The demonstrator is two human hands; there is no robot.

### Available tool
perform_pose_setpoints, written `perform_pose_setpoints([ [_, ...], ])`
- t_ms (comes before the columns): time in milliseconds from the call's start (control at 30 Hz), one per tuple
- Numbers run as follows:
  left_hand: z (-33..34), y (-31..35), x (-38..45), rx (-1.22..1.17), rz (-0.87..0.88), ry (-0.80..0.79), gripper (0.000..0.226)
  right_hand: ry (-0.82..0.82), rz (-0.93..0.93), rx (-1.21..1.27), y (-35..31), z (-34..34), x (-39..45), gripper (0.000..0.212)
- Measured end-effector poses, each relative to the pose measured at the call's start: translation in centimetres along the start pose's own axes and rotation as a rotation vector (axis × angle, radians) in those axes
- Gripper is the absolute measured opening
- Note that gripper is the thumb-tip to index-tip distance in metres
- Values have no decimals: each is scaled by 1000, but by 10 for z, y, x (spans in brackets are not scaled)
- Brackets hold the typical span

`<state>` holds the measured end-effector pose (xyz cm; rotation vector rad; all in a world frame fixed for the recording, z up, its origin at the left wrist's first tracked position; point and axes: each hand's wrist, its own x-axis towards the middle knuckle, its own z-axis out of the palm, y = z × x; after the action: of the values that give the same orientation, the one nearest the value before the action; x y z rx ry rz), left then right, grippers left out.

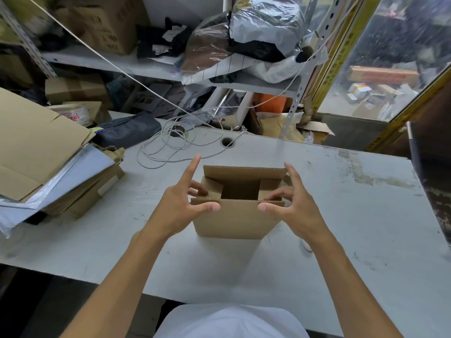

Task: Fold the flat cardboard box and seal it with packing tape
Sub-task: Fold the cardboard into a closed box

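the box (235, 217) is standing upright on the table (341, 215) between the two hands, its top open. the left hand (181, 203) is pinching the near flap's left end, thumb outside, fingers reaching in over the left side flap, forefinger lifted free. the right hand (291, 206) is mirroring it at the right end. likely the side flaps are being tucked down first. doing it well means pushing both side flaps level before lowering the long flaps, keeping the corners square so the seam is meeting evenly. no tape is showing near the hands.
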<state>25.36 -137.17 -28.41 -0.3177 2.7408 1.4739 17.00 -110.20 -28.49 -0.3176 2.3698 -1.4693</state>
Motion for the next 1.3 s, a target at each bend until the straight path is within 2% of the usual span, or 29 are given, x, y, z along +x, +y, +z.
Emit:
perform_pose_setpoints([
  [100,3,-1,3,43,11,-15,99,42,-6,29,5,3,-6,104],
  [200,9,-8,1,38,53,30,66,65,-18,30,8,5,-13,68],
  [267,13,-12,-1,15,76,73,55,99,-43,30,10,8,-17,51],
  [400,18,-17,-1,-41,68,106,51,204,-80,-98,10,14,-17,40],
  [533,24,-20,-2,-132,-4,73,46,190,-45,-9,16,16,-14,29],
  [633,38,-19,-3,-217,-34,69,48,116,-31,99,22,27,-12,36],
  [767,45,-17,3,-248,-21,72,56,124,23,130,28,43,-16,54],
  [867,42,-17,9,-281,-9,30,68,126,57,159,32,44,-19,57],
  [967,42,-16,15,-308,-1,0,71,134,45,157,34,45,-22,57],
  [1067,43,-14,24,-333,-16,-9,67,145,25,130,33,43,-19,57],
  [1200,48,-12,35,-399,-21,-38,49,129,10,93,35,30,-7,54],
  [1300,50,-5,40,-452,-18,-36,38,82,22,189,39,17,3,48],
])
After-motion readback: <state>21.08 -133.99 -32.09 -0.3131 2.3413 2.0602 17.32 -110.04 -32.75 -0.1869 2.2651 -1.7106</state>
